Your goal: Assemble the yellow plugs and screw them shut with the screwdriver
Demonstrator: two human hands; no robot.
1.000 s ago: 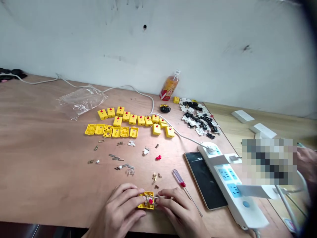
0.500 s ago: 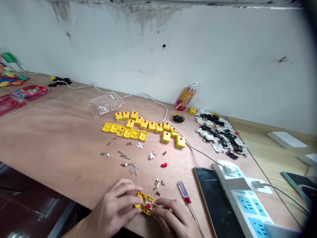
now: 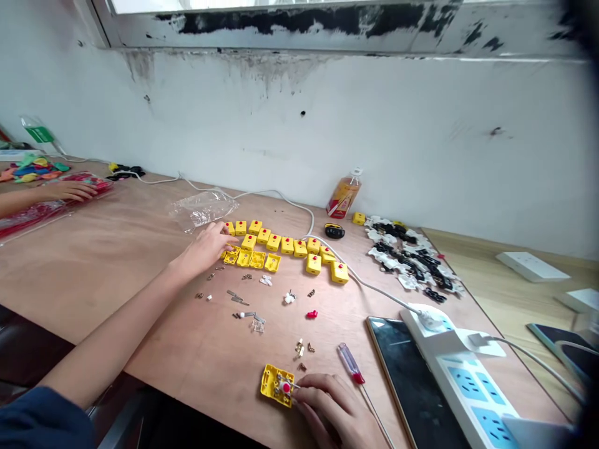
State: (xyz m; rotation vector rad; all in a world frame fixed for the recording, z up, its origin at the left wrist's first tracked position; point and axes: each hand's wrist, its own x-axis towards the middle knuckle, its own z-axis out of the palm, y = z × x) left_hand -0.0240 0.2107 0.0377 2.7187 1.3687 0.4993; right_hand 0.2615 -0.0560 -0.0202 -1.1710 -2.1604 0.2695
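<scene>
Yellow shell (image 3: 269,381) lies open, near, on table (image 3: 187,349), red button (image 3: 286,388) in its right part. Right hand (image 3: 334,405): bent fingertips at shell's right edge; whether gripping, cannot tell. Left hand (image 3: 209,248): reaching far left, at left end of boxes (image 3: 287,246) and half-shells (image 3: 257,260); whether fingers grasp anything, cannot tell. Screwdriver (image 3: 349,362) right of right hand, phone (image 3: 412,380) farther right. Far left, other person's hand (image 3: 75,190) on red bag (image 3: 37,218).

Room lies left of housing (image 3: 269,381), screwdriver (image 3: 349,362) obstructs right
</scene>
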